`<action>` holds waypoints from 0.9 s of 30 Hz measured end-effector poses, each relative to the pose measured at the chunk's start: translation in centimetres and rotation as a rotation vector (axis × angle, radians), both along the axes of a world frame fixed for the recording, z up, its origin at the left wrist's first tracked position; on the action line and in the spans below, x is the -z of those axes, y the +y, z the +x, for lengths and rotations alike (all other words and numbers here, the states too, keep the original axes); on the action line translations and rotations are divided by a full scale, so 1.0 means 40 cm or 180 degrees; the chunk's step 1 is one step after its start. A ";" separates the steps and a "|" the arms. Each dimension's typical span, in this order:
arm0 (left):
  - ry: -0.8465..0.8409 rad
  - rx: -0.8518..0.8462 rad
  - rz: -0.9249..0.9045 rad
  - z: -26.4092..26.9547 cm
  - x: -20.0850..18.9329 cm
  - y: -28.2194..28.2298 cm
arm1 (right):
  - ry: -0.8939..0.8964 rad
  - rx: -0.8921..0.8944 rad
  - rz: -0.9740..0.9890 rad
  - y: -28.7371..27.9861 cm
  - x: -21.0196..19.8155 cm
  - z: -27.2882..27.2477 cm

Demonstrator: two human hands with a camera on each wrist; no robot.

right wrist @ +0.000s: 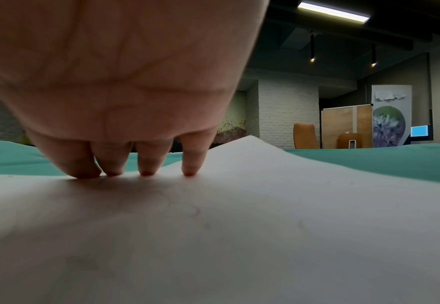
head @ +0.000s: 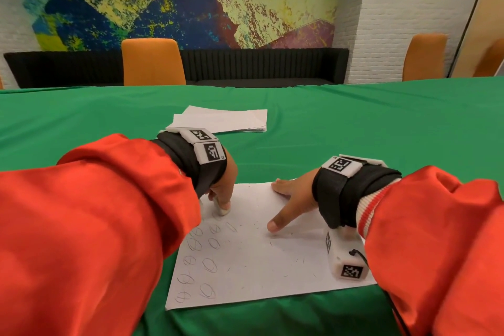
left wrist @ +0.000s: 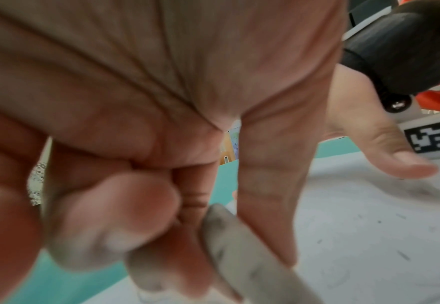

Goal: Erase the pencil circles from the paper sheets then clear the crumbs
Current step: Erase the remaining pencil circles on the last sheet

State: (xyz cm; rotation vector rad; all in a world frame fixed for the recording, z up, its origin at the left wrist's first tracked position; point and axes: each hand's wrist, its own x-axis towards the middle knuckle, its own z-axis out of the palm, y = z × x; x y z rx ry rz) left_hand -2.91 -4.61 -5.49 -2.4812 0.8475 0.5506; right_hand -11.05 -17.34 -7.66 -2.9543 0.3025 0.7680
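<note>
A white paper sheet (head: 253, 262) lies on the green cloth in front of me, with pencil circles (head: 203, 251) down its left side and dark eraser crumbs (head: 300, 259) scattered over the middle and right. My left hand (head: 222, 196) pinches a worn grey-white eraser (head: 224, 211) against the sheet's upper left part; the left wrist view shows the eraser (left wrist: 229, 251) held between thumb and fingers. My right hand (head: 289, 199) lies flat on the sheet's upper right, fingers (right wrist: 146, 162) straight and pressing the paper (right wrist: 239, 226).
A stack of further white sheets (head: 223, 120) lies farther back on the green table (head: 381, 123). Orange chairs (head: 152, 61) and a black bench stand beyond the far edge. My red sleeves cover the near corners.
</note>
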 end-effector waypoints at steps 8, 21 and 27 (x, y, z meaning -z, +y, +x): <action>0.0144 0.0138 -0.0142 -0.011 0.016 -0.021 | -0.0044 0.0017 0.0000 0.004 -0.003 -0.003; 0.0372 -0.0007 -0.0366 0.010 0.013 0.021 | -0.0011 0.0051 0.0010 0.002 -0.003 -0.002; 0.0344 0.0118 -0.0236 -0.002 0.020 0.014 | 0.0007 0.0031 -0.0016 0.004 -0.001 -0.001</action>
